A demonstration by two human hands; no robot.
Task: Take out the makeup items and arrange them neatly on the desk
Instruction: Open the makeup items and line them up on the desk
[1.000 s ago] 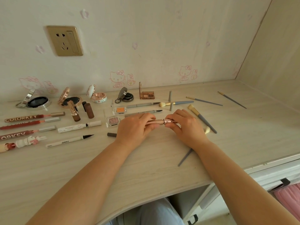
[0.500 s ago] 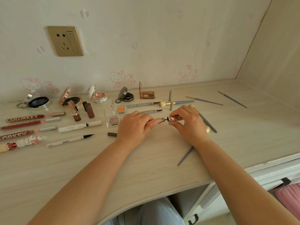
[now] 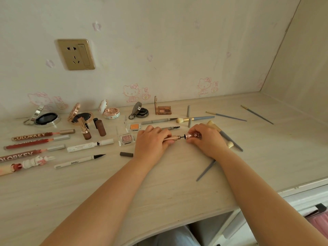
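- Pale wood desk (image 3: 159, 189) holds many makeup things, and both hands are near its middle.
- The left hand (image 3: 150, 142) curls its fingers around a thin rose-gold makeup tube (image 3: 171, 137) and holds it just above the desk.
- The right hand (image 3: 206, 141) pinches the shiny pink cap (image 3: 194, 135) of that tube with its fingertips.
- The cap is pulled a little way off the tube, and a thin black stick (image 3: 182, 137) shows between them.
- Just left of the left hand sit a small clear box with pink glitter (image 3: 126, 139) and a small clear box with orange powder (image 3: 134, 126).
- A short grey cap (image 3: 126, 154) lies alone on the desk near the left wrist.
- A white pen with a black pointed tip (image 3: 79, 161) and a white tube with tiny print (image 3: 90, 145) lie farther left.
- Four long lip tubes with red and brown colour (image 3: 35, 142) lie side by side at the left edge.
- Round open compacts (image 3: 45, 118) stand in a row near the wall, with a small brown square palette (image 3: 163, 110) beside them.
- Grey-handled brushes (image 3: 225, 116) lie scattered to the right, some partly under the right hand and arm.
- A gold wall socket (image 3: 76, 54) is on the wall above the desk.
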